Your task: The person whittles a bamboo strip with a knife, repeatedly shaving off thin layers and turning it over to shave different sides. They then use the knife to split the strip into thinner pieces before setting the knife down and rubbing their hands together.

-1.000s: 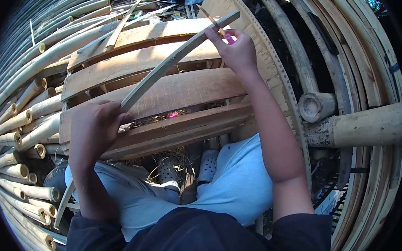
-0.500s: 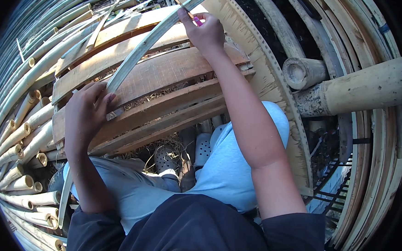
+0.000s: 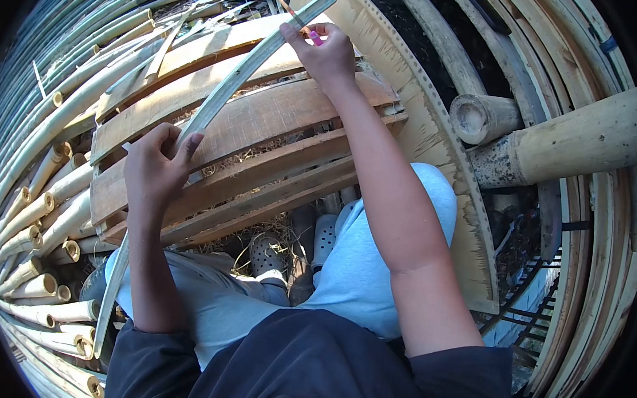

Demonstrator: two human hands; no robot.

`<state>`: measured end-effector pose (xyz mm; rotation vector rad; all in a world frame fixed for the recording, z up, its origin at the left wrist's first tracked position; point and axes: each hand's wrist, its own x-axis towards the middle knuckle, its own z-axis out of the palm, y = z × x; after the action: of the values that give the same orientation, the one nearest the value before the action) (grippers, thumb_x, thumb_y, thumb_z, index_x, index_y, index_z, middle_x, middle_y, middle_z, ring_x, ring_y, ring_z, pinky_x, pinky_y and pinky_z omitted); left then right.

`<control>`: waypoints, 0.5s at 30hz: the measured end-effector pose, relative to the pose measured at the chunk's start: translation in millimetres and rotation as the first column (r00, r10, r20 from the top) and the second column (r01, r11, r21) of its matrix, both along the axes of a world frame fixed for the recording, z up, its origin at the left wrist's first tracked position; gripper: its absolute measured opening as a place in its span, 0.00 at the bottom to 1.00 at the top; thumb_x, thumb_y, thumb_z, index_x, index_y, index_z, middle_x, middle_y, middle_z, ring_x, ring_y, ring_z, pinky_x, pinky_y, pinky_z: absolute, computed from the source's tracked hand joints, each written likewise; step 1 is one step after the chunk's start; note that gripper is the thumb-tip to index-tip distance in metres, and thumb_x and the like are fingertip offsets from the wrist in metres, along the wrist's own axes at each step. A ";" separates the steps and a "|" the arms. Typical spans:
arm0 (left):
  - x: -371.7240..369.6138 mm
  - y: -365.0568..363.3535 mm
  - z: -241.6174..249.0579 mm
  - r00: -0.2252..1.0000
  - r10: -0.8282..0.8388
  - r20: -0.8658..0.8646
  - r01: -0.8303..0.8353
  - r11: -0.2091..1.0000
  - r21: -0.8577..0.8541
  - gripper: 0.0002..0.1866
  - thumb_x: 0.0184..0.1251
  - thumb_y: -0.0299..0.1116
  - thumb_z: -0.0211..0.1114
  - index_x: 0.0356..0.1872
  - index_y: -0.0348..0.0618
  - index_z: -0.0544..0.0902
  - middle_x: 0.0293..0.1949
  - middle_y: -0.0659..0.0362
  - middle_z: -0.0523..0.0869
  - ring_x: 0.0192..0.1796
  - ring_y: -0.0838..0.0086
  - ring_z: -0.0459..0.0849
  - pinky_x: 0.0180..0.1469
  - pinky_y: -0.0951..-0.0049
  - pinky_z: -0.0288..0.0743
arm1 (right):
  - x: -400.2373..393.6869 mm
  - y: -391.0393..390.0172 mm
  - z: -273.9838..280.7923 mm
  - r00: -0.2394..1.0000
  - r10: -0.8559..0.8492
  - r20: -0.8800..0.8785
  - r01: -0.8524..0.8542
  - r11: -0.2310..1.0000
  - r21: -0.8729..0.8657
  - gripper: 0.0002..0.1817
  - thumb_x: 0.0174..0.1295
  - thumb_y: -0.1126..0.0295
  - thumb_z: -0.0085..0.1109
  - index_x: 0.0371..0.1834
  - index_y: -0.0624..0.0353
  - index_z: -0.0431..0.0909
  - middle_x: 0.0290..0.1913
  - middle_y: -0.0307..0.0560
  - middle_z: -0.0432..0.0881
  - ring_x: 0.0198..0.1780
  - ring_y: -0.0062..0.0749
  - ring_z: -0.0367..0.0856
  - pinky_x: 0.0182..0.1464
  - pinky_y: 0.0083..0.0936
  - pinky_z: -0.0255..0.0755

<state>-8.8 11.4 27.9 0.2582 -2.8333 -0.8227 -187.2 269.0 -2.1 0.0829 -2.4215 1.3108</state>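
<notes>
A long flat bamboo strip [image 3: 240, 74] slants over the slatted wooden bench [image 3: 265, 112], its lower end passing under my left forearm. My left hand [image 3: 162, 159] is closed around the strip near the bench's left part, thumb on top. Up near the strip's far end, my right hand [image 3: 324, 52] pinches a thin pencil-like stick [image 3: 292, 11] with a pink part [image 3: 315, 38] between the fingers. The right fingertips touch or lie very close to the strip's edge.
Stacked bamboo poles [image 3: 38, 244] fill the left side. A curved board [image 3: 413, 81] stands right of the bench. Farther right are a thick bamboo pole [image 3: 577, 138], long wooden strips [image 3: 594, 289] and a black metal grid [image 3: 530, 314]. Shoes [image 3: 265, 254] show below the bench.
My left hand has moved slightly up and to the right along with the strip. My right hand has shifted only a little, still pinching the stick.
</notes>
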 end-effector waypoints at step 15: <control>1.4 11.1 -1.3 0.954 -0.222 -0.203 0.186 0.966 -0.181 0.11 0.72 0.31 0.65 0.51 0.42 0.85 0.38 0.49 0.88 0.38 0.52 0.87 0.41 0.56 0.77 | 9.6 -2.7 11.2 0.995 0.081 -0.057 -0.059 0.950 0.308 0.64 0.49 0.27 0.72 0.79 0.60 0.56 0.39 0.53 0.89 0.41 0.41 0.91 0.39 0.34 0.84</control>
<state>-7.4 22.5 26.6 -0.1447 -2.7224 -0.6098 -177.6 266.3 9.1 0.2955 -2.5621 0.9322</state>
